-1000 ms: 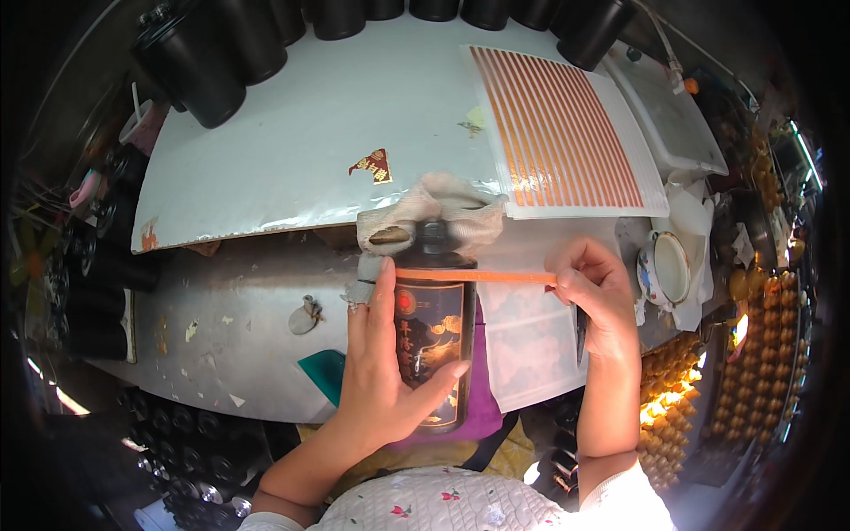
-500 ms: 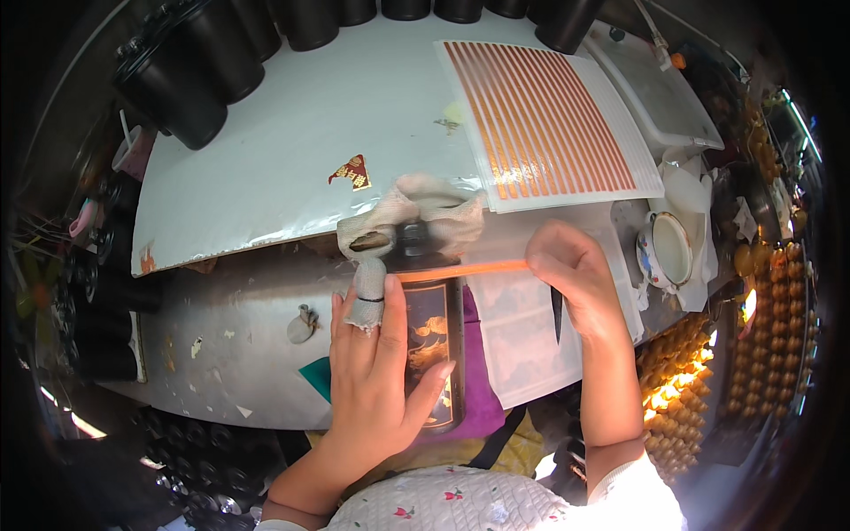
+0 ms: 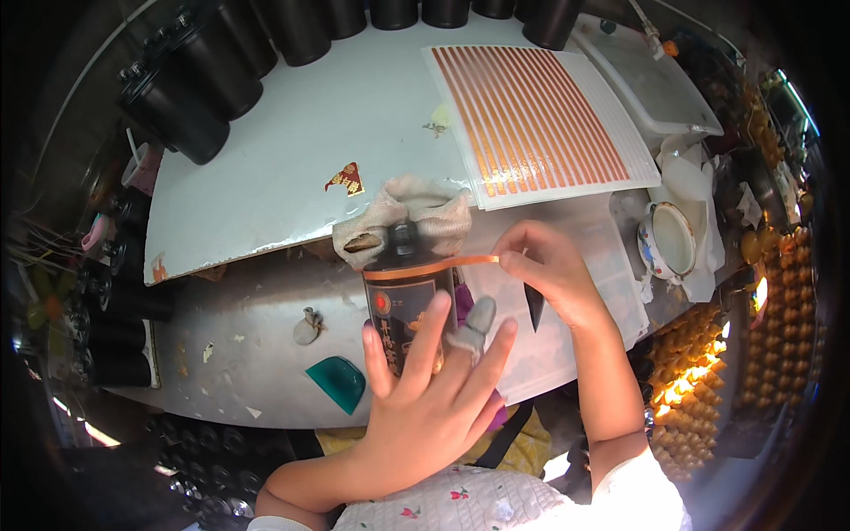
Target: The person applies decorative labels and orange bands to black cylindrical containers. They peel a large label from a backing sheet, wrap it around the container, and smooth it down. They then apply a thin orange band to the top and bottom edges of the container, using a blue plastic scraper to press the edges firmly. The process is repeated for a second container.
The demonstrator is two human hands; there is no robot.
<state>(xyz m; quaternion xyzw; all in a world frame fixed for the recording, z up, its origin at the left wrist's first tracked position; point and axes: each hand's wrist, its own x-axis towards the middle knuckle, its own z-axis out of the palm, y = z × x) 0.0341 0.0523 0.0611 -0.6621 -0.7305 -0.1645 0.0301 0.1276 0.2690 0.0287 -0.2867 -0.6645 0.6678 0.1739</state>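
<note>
A black bottle (image 3: 403,296) with a dark label lies on its side before me, its neck resting on a folded beige cloth (image 3: 409,211). My left hand (image 3: 434,389) grips the bottle's body from below, with a grey cot on one finger. My right hand (image 3: 544,270) pinches the free end of a thin orange strip (image 3: 447,263). The strip runs across the bottle's shoulder. A dark blade-like tool (image 3: 534,305) sticks down from my right hand.
A white sheet of orange strips (image 3: 540,111) lies at the back right on a pale board (image 3: 292,150). Black bottles (image 3: 212,80) line the far edge and left side. A teal scraper (image 3: 336,382) lies near left, a small bowl (image 3: 668,239) right, golden caps (image 3: 699,372) beside it.
The bottle has shifted a little in my left hand, and the orange strip has been drawn tighter across its shoulder by my right hand.
</note>
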